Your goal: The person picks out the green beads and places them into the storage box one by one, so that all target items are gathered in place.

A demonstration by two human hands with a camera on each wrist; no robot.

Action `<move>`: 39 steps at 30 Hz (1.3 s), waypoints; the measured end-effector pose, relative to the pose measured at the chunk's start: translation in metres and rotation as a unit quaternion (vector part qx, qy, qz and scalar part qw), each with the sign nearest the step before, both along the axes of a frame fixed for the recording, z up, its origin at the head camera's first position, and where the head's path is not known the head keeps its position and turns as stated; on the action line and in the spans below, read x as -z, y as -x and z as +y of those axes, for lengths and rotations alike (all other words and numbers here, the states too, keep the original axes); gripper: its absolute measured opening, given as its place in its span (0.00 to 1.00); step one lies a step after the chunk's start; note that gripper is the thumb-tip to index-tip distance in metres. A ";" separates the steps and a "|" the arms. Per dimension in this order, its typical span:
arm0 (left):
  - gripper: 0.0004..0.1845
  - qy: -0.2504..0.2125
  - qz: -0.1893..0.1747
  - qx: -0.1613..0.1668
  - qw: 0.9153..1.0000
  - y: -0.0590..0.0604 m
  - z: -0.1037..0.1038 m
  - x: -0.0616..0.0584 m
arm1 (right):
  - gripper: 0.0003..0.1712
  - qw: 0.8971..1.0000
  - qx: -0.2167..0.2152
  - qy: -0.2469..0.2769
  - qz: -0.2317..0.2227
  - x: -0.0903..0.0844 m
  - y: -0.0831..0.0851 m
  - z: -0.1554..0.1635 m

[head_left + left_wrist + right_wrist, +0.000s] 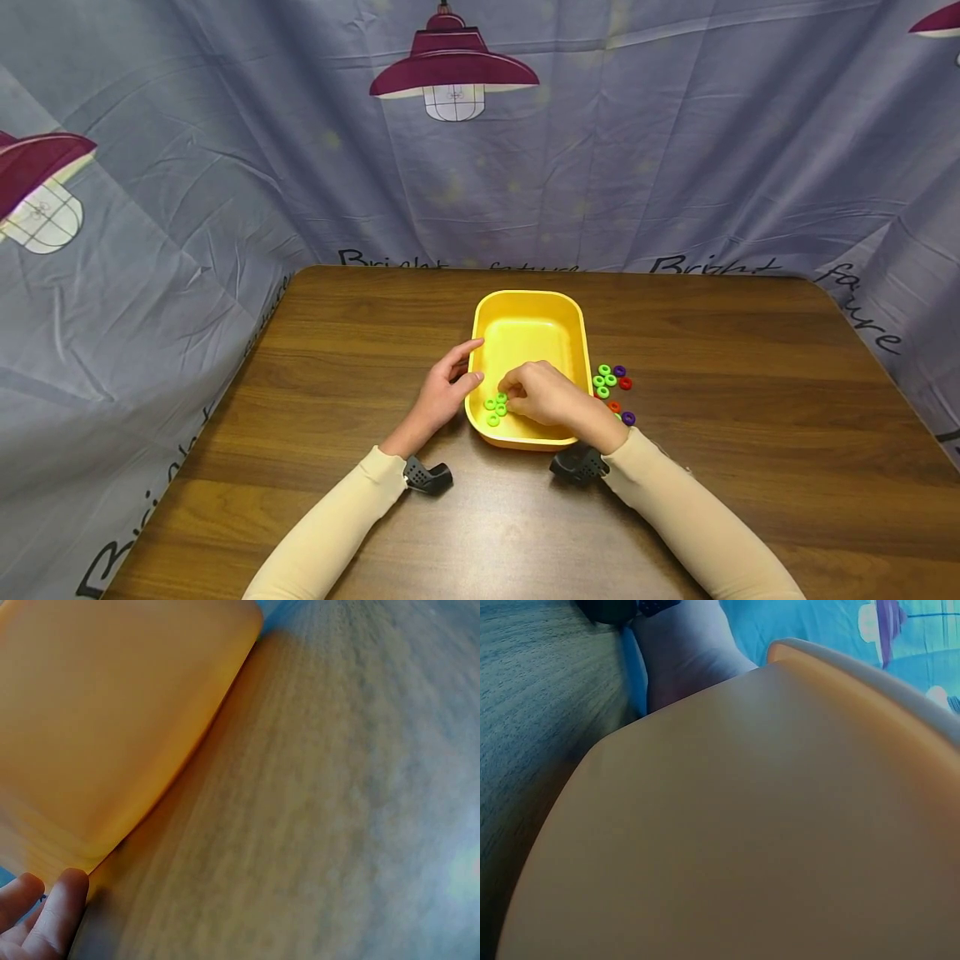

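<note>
Whether the right grip [546, 395] holds anything is unclear; wrist views crop the tub [112, 712]

Grey-blue curtain [637, 167] hangs past far edge of worktop [750, 358]. Printed maroon lamps [453, 71], black lettering [712, 265] along that edge.

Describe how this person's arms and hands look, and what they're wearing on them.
Both hands, the left hand and the right hand, are bare, without gloves. Plain cream long sleeves, left sleeve and right sleeve, end at the wrists. Each wrist wears a black, rounded device, left device and right device, with a dotted section beside the cuff.
</note>
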State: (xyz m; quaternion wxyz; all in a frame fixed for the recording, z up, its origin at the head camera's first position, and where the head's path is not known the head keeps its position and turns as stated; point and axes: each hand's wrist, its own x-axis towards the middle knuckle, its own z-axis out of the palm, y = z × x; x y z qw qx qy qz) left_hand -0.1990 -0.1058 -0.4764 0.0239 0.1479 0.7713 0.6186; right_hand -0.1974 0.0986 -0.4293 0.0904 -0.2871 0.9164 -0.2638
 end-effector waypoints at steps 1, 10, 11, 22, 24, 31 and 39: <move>0.28 -0.001 0.000 0.000 1.000 0.000 0.000 0.000 | 0.04 1.000 0.000 0.000 0.000 0.000 0.000 0.000; 0.28 -0.011 0.004 0.002 1.000 0.000 0.000 0.002 | 0.08 1.000 0.006 0.023 0.007 -0.001 0.000 0.002; 0.28 -0.011 0.004 0.003 1.000 0.001 0.000 0.002 | 0.10 0.999 0.009 0.031 0.009 -0.002 0.000 0.003; 0.28 -0.022 0.005 0.002 1.000 0.000 0.001 0.002 | 0.12 0.992 0.053 0.101 0.062 -0.025 0.001 0.038; 0.28 -0.023 0.007 0.002 1.000 0.000 0.001 0.002 | 0.11 0.989 0.066 0.110 0.076 -0.027 0.001 0.048; 0.29 -0.023 0.000 0.002 1.000 0.000 0.001 0.001 | 0.10 0.978 0.127 0.130 0.099 -0.024 0.001 0.084; 0.29 -0.018 0.000 0.004 1.000 -0.001 0.001 0.000 | 0.09 0.974 0.168 0.101 0.116 -0.005 -0.001 0.124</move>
